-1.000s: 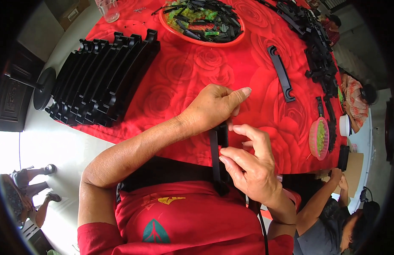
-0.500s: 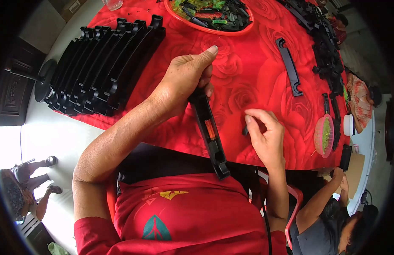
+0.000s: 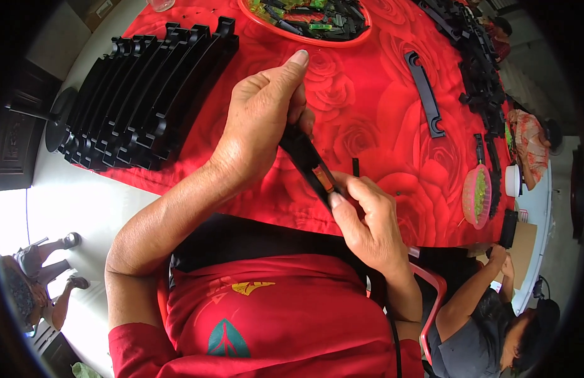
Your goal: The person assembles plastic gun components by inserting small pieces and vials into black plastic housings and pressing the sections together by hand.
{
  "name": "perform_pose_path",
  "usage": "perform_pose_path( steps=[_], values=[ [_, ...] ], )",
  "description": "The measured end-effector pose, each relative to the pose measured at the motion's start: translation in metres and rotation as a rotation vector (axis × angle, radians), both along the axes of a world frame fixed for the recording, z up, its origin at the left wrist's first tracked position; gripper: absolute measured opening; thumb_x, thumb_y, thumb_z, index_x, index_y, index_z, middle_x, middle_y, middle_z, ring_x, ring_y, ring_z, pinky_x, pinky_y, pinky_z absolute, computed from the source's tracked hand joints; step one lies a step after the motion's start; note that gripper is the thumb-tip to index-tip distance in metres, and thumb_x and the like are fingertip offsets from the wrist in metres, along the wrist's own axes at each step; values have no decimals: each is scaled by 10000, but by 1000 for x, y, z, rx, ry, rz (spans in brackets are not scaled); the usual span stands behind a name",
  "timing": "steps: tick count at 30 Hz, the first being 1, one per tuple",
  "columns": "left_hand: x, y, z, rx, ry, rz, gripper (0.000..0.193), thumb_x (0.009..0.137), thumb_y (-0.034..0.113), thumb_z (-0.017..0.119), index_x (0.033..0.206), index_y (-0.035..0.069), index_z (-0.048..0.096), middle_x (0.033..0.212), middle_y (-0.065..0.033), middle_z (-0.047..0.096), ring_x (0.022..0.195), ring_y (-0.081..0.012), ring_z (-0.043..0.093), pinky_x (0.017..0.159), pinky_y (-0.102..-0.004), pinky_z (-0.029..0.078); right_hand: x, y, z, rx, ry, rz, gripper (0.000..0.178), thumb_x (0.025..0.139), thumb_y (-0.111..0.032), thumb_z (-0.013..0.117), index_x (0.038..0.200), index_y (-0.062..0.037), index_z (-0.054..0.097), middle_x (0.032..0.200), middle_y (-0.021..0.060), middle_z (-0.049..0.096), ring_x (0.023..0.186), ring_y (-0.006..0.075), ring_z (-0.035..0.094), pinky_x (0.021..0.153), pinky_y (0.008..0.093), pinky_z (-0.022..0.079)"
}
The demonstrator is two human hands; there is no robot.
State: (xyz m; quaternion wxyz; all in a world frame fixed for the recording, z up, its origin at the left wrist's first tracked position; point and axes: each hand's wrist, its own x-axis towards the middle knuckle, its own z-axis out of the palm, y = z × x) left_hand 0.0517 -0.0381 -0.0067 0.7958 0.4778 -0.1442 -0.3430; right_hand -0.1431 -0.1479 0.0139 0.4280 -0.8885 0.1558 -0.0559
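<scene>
A long black plastic bar (image 3: 309, 157) with a hollow channel slants between my two hands. My left hand (image 3: 261, 104) is closed round its far end, thumb pointing up and away. Inside the channel sits a small orange-red piece (image 3: 323, 179). My right hand (image 3: 374, 220) grips the bar's near part just below that piece, thumb on the near side and fingers behind. A small black strip (image 3: 356, 166) shows just beyond the right fingers; whether it is held or lies on the cloth, I cannot tell.
Many black bars (image 3: 147, 94) stand stacked at the left. A red-rimmed basin (image 3: 342, 43) of black and green-yellow pieces is at the far edge. One loose bar (image 3: 424, 94) lies right of centre. A pink bowl (image 3: 468, 195) sits near the right edge, with a co-worker (image 3: 481, 315) beyond.
My right hand has moved left and taken hold of the bar's near part. The bar's near end has swung up from my lap. My left hand keeps its grip.
</scene>
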Motion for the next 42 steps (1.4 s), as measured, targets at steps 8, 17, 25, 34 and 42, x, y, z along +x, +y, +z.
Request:
perform_pose_path(
  steps=[8,17,25,34,42],
  values=[
    [0,40,19,333,-606,-235,391,1023,351,748,1130,-22,695,959,-57,701,922,-142,660,825,-285,523,-7,-10,-6,44,26,-79,179,939,-112,680,1063,11,716,851,149,692,800,281,671,742,389,537],
    [-14,50,37,693,-1421,-451,263,821,189,779,1026,34,725,935,-131,720,874,-346,677,856,-469,494,-6,-10,-1,-209,-118,63,230,859,-64,694,1060,37,744,848,149,696,766,245,668,707,374,525],
    [-14,33,27,705,-1199,-516,226,813,213,765,907,19,698,739,-140,695,694,-372,688,649,-465,517,-4,-27,-5,-106,15,-5,237,842,-165,713,994,7,770,790,171,720,712,321,681,636,421,534],
    [-27,31,17,743,-1275,-384,277,754,231,782,888,21,661,717,-125,669,661,-341,682,646,-450,517,-6,-22,-14,-272,-133,-12,198,830,-176,737,938,-10,745,771,137,705,703,303,660,644,410,530],
    [-44,43,9,557,-1570,-32,346,708,218,839,966,73,660,844,-67,627,771,-299,626,756,-431,474,-8,-23,-14,-780,-376,-32,265,871,-265,751,933,-8,723,784,106,685,671,284,631,619,391,520]
  ],
)
